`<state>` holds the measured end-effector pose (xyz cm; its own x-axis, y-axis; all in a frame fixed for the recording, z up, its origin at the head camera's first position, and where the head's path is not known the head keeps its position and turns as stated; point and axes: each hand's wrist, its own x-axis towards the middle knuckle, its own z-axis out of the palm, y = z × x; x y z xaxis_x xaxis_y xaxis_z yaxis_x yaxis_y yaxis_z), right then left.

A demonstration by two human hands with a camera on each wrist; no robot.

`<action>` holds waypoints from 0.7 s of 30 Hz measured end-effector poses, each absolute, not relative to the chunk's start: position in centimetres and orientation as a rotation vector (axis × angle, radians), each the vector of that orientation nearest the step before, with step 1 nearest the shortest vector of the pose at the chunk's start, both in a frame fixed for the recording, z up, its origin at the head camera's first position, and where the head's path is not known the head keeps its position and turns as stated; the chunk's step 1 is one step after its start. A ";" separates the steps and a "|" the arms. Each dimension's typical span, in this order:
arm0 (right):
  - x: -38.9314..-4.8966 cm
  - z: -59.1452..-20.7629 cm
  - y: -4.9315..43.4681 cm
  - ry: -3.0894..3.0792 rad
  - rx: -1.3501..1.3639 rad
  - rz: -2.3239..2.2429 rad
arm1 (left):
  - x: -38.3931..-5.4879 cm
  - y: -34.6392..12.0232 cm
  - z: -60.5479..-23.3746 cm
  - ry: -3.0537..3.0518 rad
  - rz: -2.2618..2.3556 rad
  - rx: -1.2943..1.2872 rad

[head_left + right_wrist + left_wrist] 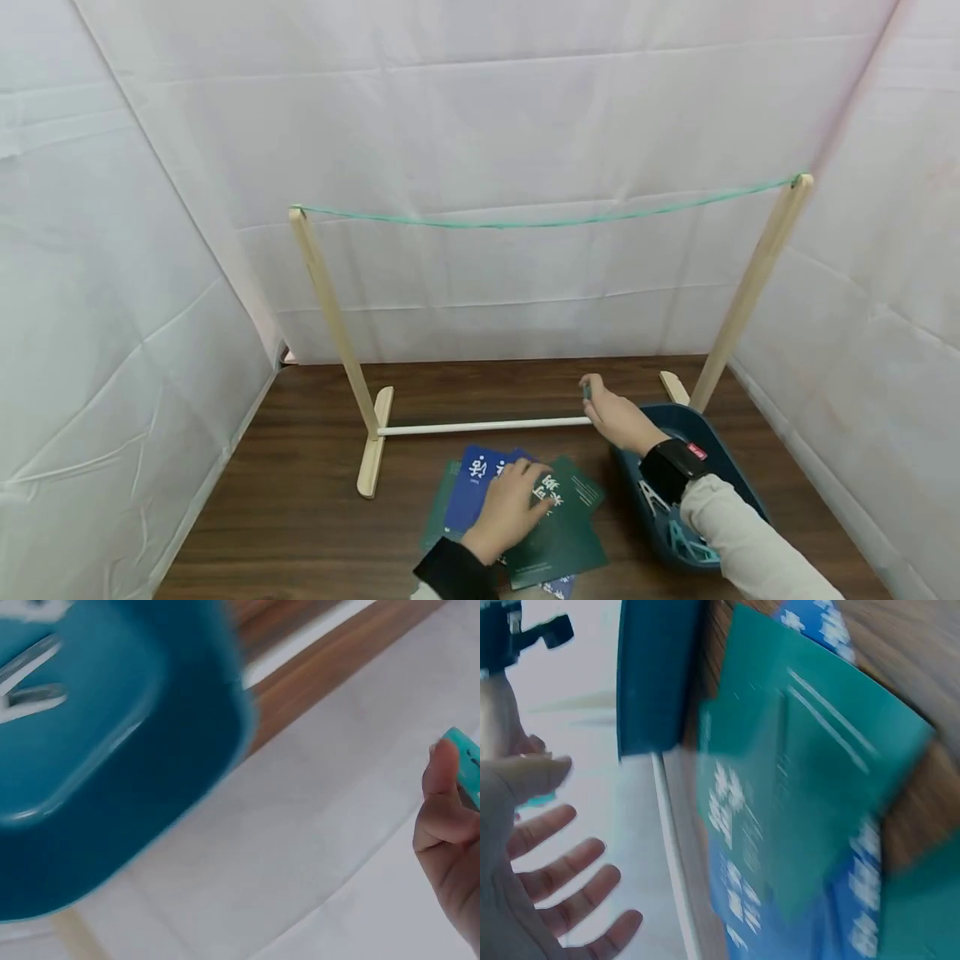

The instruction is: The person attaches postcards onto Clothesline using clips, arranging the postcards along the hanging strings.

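Overlapping on the tabletop, thin green sheets [558, 546] and blue sheets [471, 487] show us straight edges, square corners and white printed characters. Beside them, to the right, we locate a dark blue basin [708, 433] with rounded corners and a smooth wall. It contains white clips [652, 497] and teal clips [686, 543].

We identify the right hand [618, 419] above the far left corner of the basin, with the thumb and finger pinching a small teal piece [469, 766]; the fingers hide part of its shape. We find the left hand [510, 508] over the sheets, palm down, fingers extended and separated, gripping nothing; we cannot tell whether it touches them. The two hands are apart. Both wrists carry black bands, the left [456, 571] and the right [666, 469].

Behind the hands, we note a left wooden post [330, 308] and a right wooden post [750, 292], both pale, joined by a slightly sagging teal cord [495, 224] at the top and a white rod [480, 426] low down. The table [285, 492] has a dark brown wood grain. Creased white cloth [480, 125] encloses the back and both sides.
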<state>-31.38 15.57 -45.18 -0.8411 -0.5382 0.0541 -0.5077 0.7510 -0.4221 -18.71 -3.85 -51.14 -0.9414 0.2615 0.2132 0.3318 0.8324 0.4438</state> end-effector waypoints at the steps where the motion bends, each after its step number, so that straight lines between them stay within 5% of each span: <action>1: -31.1 -45.1 15.2 2.876 -0.882 -0.668 | -18.5 -4.4 -51.4 -2.864 -0.763 -0.414; 11: -28.0 -43.6 12.3 3.052 -1.151 -0.951 | -17.5 -8.5 -53.4 -3.020 -1.221 -0.087; 21: -24.1 -42.8 9.3 2.881 -1.206 -1.225 | -18.5 -7.0 -55.2 -3.130 -1.045 0.234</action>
